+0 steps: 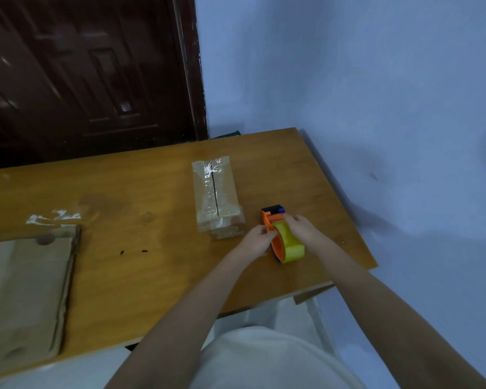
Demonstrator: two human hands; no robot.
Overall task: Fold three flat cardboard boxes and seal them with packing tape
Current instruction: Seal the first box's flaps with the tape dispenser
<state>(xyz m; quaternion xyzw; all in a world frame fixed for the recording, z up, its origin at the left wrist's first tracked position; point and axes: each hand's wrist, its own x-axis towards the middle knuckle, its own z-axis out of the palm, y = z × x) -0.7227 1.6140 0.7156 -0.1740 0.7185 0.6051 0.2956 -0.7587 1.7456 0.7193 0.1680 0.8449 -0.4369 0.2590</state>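
Both hands on the tape dispenser, one box sealed

The tape dispenser (282,238), orange with a yellow roll, lies on the desk (141,262) near its right edge, just beside the sealed box (218,199). The right hand (302,228) grips it from above, fingers curled over the roll and frame. The left hand (257,241) pinches at the orange side of the frame, its grip narrow; whether it has the loose tape end cannot be told. The sealed box stands well back from the near edge, with shiny tape running along its top seam. Flat cardboard (26,287) lies at the far left, well apart from the hands, not yet folded; how many sheets are stacked there cannot be told. A crumpled scrap of tape (54,217) sits just behind it.

Risks, as a judgement: the dispenser is close to the desk's right edge, so a hard tug on the tape could drag it off. If the tape end has stuck back to the roll, picking at it may tear a sliver and waste tape, as the scrap suggests. The cutter blade at the front could nick a finger that slides forward
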